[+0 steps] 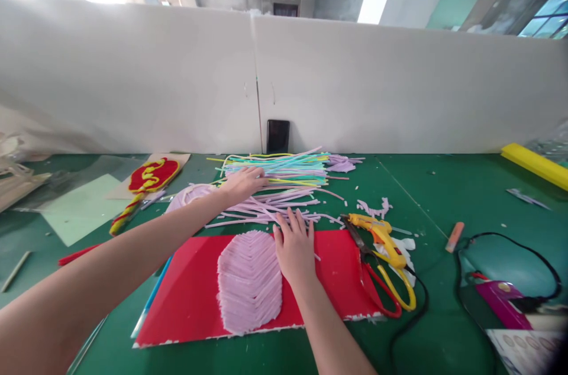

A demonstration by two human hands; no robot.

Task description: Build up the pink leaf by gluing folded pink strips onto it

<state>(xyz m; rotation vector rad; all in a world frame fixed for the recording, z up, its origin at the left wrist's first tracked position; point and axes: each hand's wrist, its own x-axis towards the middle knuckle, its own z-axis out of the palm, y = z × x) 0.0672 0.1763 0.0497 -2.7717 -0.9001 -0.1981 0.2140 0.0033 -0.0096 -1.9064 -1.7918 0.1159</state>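
At 12 o'clock from the red board (190,286), the left hand (243,183) lies over overlapping stems (295,167) — whether it grips, I cannot tell; a tug could scatter neighbours. The right hand (296,246), loosely spread, rests by the on-board ribbed oval (249,280) at its 2 o'clock — a bump could skew it.
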